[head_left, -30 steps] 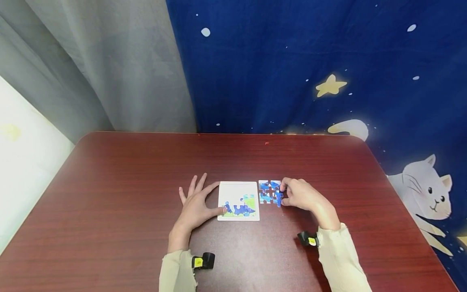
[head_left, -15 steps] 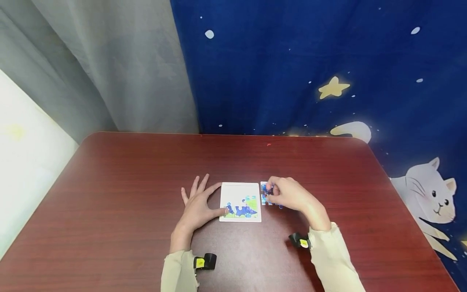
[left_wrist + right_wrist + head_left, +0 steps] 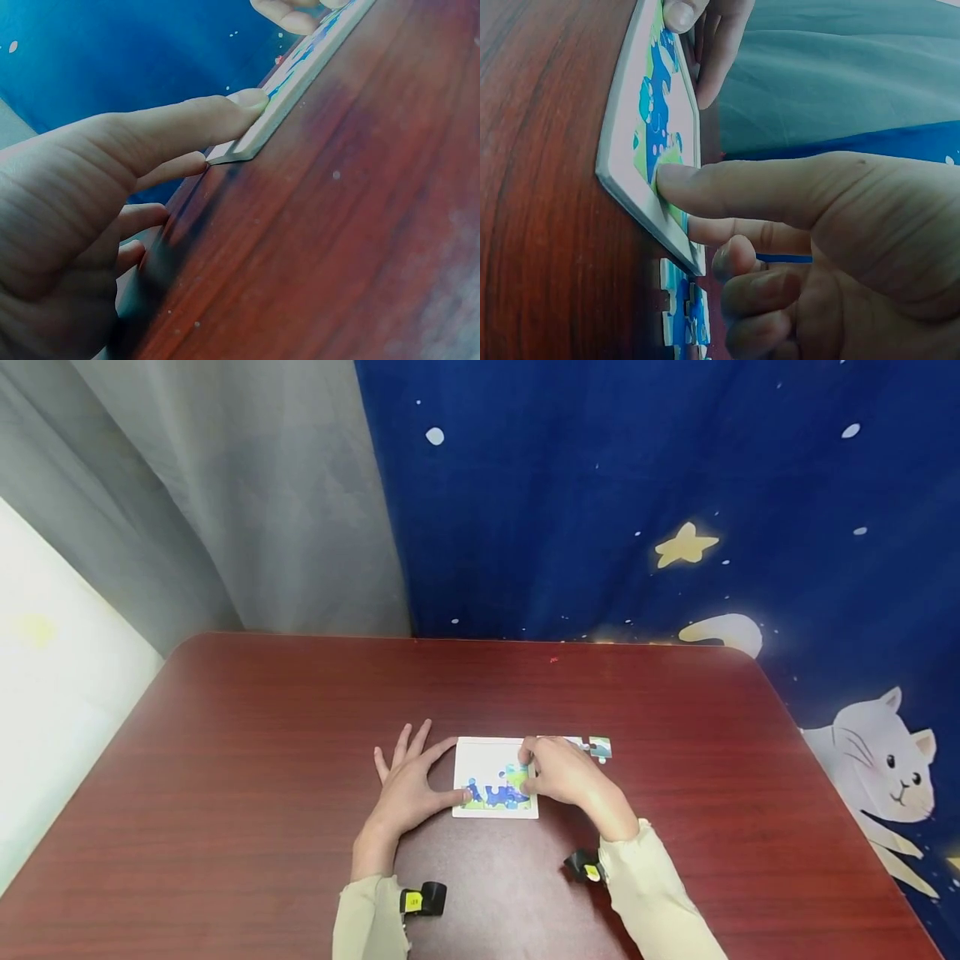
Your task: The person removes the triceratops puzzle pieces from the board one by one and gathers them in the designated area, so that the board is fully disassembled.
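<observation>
The left hand (image 3: 408, 797) has its fingers straight and spread, clasping nothing; its thumb lies over the near left corner of the board (image 3: 487, 753), and its index fingertip meets the far left corner. The board is flat between the two hands, just right of the left one and partly under the fingertips of the right one. Set-in pieces (image 3: 497, 795), blue and green, run from the left thumb along the near side and climb toward the right thumb; bare white shows ahead of them. The right hand (image 3: 566, 770) reaches over the board's right edge, thumb tip down on the printed part, index finger stretched beyond it and the other fingers curled toward the palm. I cannot tell whether a piece is pinched between that thumb and index finger. Loose pieces (image 3: 675, 307) lie on the table (image 3: 300, 735) close to the right hand, beside the board, partly hidden by the hand in the head view; the outermost, a loose corner (image 3: 600, 747), shows to the right of its knuckles. Behind each hand, a black camera (image 3: 432, 898) sits by a cream sleeve (image 3: 367, 917). Well beyond both hands hang a grey curtain (image 3: 292, 510) and a blue cloth (image 3: 540, 510) with a star (image 3: 686, 545) and a cat (image 3: 877, 752), the cat far to the right hand's right.
</observation>
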Tool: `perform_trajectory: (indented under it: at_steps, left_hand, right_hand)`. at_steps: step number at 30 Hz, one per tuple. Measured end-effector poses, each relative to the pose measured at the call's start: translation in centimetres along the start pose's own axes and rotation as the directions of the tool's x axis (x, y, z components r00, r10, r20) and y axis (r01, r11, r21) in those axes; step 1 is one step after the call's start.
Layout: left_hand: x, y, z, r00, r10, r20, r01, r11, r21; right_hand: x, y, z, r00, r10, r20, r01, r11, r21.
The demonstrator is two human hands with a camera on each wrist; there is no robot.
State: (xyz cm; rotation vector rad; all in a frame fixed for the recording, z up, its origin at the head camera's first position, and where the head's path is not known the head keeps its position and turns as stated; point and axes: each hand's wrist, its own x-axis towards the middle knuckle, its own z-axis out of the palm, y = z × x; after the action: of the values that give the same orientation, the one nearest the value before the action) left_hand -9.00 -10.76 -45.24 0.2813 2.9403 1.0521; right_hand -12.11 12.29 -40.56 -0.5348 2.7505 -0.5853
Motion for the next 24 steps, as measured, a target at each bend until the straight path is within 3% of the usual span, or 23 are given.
perform_trajectory:
  at_steps: [14, 24]
  left_hand:
    - [0.0, -0.03, 0.34, 1.0, 0.005, -0.008, -0.005, 1.0, 0.0]
    - [0.05, -0.14, 0.24, 1.0, 0.007, -0.011, -0.007, 1.0, -0.001]
  right_hand:
    - [-0.2, 0.63, 0.16, 1.0, -0.023, 0.021, 0.021, 0.996, 0.09]
    - [0.03, 0.77, 0.35, 0.993, -0.118, -0.016, 0.119, 0.992, 0.03]
